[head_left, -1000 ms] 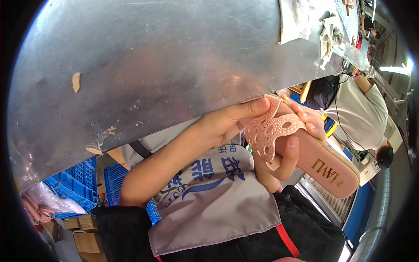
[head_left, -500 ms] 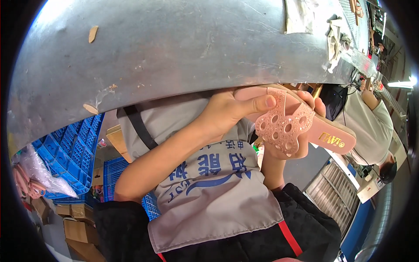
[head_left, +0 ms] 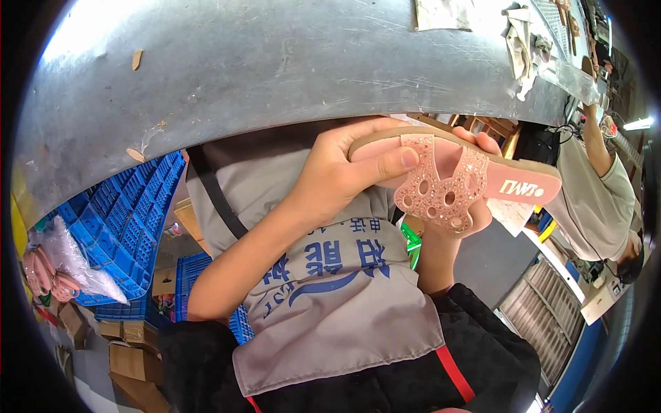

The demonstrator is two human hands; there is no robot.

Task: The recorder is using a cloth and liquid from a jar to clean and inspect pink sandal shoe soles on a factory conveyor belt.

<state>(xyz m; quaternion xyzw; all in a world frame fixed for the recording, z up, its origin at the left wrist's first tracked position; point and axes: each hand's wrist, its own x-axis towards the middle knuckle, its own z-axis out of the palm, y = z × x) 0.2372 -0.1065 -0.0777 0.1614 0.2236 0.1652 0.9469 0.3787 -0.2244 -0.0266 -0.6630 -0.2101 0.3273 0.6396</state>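
Note:
A pink slide sandal (head_left: pixel 444 189) with a glittery cut-out strap is held up just in front of the table's near edge. Its toe end points left, and the heel, with gold lettering on the insole, points right. My left hand (head_left: pixel 344 168) is closed round the toe end, its thumb pressed on the strap's edge. My right hand (head_left: pixel 480 215) grips the sandal from behind and below; fingertips show over the far edge, while the palm is mostly covered. Behind the heel is a pale sheet-like piece (head_left: pixel 511 217); I cannot tell whether it is held.
A grey metal table (head_left: pixel 275 76) spans the top, with a small beige scrap (head_left: pixel 137 59) and cloths (head_left: pixel 520 48) on it. Blue crates (head_left: pixel 117 227), a plastic bag (head_left: pixel 76 258) and cardboard boxes (head_left: pixel 138 365) are at left. Another person (head_left: pixel 585 186) is at right.
Both hands have tilted the sandal, lifting its heel, so more of its sole edge shows. It sits slightly further left. The pale piece behind the heel has come into sight.

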